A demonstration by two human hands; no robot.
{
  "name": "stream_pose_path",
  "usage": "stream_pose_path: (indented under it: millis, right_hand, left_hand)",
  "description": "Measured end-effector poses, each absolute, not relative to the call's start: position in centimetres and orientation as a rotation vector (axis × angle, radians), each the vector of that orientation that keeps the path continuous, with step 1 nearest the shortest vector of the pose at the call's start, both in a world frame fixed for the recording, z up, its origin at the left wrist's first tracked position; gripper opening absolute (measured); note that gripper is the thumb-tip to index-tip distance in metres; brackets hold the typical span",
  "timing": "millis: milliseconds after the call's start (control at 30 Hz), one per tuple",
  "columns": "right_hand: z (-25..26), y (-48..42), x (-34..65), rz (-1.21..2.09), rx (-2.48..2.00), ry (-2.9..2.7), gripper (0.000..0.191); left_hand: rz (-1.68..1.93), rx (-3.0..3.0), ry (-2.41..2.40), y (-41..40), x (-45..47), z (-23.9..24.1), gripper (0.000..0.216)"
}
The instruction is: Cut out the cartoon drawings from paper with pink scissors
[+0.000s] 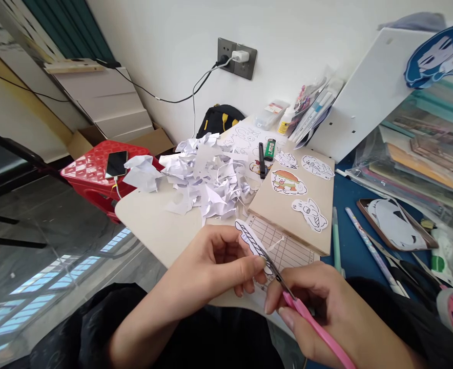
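Note:
My left hand point(222, 261) pinches a small paper cutout point(246, 234) with a black line drawing on it. The cutout is held up over the near edge of the table. In my right hand point(322, 302) are scissors with pink handles point(307, 312), fingers wrapped around the grips. The blades point up and left and lie against the cutout's right edge. A thin paper strip point(275, 244) sticks out beside the blades. Beneath the hands is a gridded sheet or mat point(288, 243), partly hidden by them.
Paper scraps point(214, 179) are heaped at the table's left. Several cut drawings, one a coloured burger figure point(288, 183), lie on a beige board point(265, 205). A red stool point(88, 164) holds a phone point(116, 164). Black scissors point(407, 274) and pens lie at right.

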State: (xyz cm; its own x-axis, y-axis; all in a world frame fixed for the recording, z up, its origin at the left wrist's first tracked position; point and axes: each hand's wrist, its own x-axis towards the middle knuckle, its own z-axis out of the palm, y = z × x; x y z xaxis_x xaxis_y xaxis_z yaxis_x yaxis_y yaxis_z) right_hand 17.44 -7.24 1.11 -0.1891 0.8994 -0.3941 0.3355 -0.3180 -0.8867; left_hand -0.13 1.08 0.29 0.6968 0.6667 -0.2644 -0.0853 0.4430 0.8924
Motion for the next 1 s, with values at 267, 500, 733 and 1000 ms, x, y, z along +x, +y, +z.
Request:
stream_pose_path:
  millis: [267,500,733,1000]
  right_hand:
    - [1.02,-7.2,17.36,1.582,-1.551,-1.4,0.021]
    - [0.64,-7.26,17.4,1.549,-1.547,-1.432,0.023]
    - [0.52,-7.36,17.57,1.522,-1.574,-1.481,0.026]
    - [0.16,-7.41,17.61,1.531,-1.562,-1.496,0.028]
  left_hand:
    - [0.498,1.008,0.666,0.95,-0.2,0.21,0.013]
    - [0.503,0.981,0.701,0.94,0.03,0.47,0.014]
    - [0.509,0.955,0.708,0.94,0.1,0.65,0.019]
    - [0.527,0.943,0.712,0.8,0.07,0.78,0.02]
